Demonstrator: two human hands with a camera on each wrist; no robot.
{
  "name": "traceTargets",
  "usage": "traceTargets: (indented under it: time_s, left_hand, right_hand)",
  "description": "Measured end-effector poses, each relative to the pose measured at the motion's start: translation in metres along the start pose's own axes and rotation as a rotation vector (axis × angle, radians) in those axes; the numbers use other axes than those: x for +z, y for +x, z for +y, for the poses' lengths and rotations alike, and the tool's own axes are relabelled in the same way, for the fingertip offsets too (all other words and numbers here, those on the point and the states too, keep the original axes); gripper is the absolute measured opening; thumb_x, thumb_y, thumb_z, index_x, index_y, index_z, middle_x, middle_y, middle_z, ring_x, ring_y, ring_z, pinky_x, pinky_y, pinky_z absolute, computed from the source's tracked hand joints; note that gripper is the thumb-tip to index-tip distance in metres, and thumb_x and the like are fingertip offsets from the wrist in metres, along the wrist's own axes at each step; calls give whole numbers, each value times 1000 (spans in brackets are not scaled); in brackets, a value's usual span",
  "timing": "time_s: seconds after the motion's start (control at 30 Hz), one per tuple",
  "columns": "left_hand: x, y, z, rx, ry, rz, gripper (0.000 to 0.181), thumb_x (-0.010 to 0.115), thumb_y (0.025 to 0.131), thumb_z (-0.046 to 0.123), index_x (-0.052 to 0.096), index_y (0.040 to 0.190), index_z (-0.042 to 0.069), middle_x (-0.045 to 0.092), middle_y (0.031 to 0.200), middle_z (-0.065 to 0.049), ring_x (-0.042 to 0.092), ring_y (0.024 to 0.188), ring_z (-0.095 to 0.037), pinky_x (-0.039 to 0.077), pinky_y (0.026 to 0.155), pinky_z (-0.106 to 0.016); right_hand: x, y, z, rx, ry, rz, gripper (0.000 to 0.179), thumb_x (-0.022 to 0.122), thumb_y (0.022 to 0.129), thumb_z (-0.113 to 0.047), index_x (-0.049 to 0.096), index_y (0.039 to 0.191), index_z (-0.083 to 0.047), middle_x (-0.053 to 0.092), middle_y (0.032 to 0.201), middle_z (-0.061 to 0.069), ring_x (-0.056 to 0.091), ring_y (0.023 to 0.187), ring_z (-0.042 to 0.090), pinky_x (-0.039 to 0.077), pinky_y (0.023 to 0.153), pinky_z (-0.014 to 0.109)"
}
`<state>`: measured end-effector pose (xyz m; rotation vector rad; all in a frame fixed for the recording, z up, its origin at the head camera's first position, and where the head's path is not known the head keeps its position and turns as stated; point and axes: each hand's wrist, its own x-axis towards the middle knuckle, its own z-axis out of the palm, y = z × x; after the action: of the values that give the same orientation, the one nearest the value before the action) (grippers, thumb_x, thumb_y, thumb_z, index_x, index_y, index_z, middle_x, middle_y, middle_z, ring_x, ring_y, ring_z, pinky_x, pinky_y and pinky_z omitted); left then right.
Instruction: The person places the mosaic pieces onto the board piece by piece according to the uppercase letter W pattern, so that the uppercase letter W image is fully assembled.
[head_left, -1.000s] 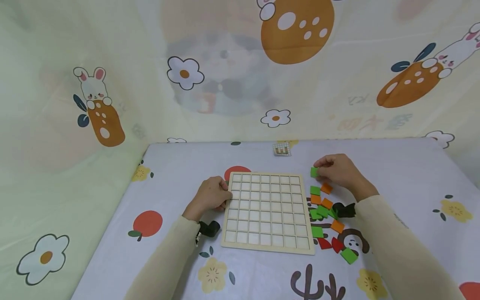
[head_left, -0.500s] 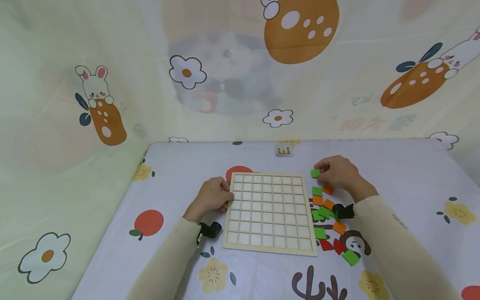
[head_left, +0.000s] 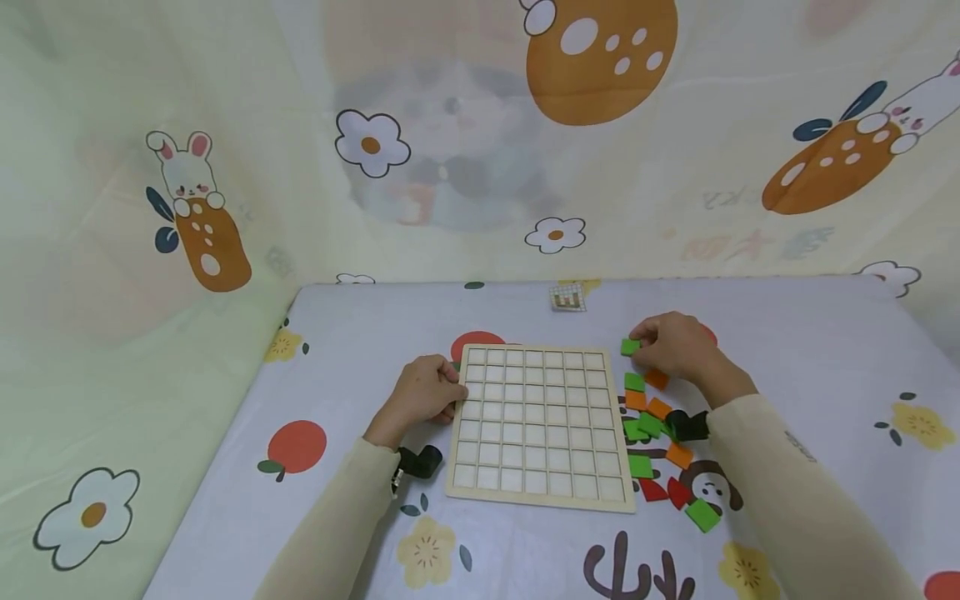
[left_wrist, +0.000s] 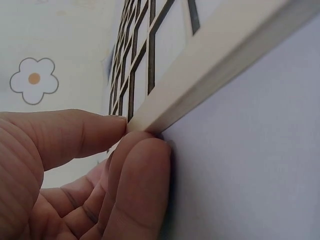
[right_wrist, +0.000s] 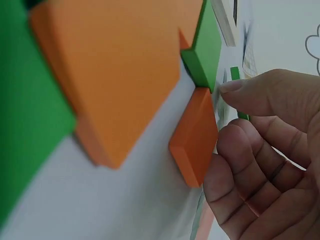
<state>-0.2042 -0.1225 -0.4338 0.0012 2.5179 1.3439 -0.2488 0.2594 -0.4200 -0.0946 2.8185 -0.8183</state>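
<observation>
A pale wooden grid board [head_left: 538,498] with square cells lies flat on the table. On its left edge, my left hand [head_left: 423,390] pinches the frame; the left wrist view has the thumb on the top of the board rim [left_wrist: 200,65] and fingers against its side. Beyond the board's upper right corner, my right hand [head_left: 675,343] pinches a green square tile [head_left: 629,347] between thumb and fingers. An orange tile [right_wrist: 196,137] lies close beneath the right fingers, beside another green tile [right_wrist: 206,50].
Several green and orange tiles, such as an orange tile [head_left: 679,455], are scattered right of the board, some overlapping. Red pieces [head_left: 652,490] lie lower down. A small patterned card [head_left: 567,298] sits at the back. A patterned cloth wall [head_left: 450,250] rises behind the table.
The green tile in my right hand has tilted a little and lowered slightly. My left hand keeps its hold on the board. The head view has shifted slightly.
</observation>
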Motion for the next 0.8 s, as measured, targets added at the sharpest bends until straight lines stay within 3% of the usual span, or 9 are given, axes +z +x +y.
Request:
traceTargets:
  time_s: [0.3,0.57,0.8]
  left_hand:
    - [1,3,-1,-15,-13,-1,16,75,93,8,62,99,2,66,77,-9,65,56,-14,60,52,-27]
    - [1,2,-1,-23,-37,4,16,76,92,7,62,98,1,66,77,-9,64,55,-14,60,52,-28]
    - [0,0,1,-30,-56,4,16,76,92,6,62,98,1,66,76,-9,63,54,-14,60,52,-29]
  right_hand:
    - [2,-9,-12,-26,42,-3,38,78,89,-21,72,120,1,67,100,13,57,84,25,50,64,30]
    - [16,-21,-31,-60,70,-25,31,79,90,-17,73,117,-2,65,96,9,56,88,26,52,59,31]
    - [26,-28,-43,-126,100,-36,30,81,89,-17,74,114,-2,66,94,8,56,90,25,51,67,32]
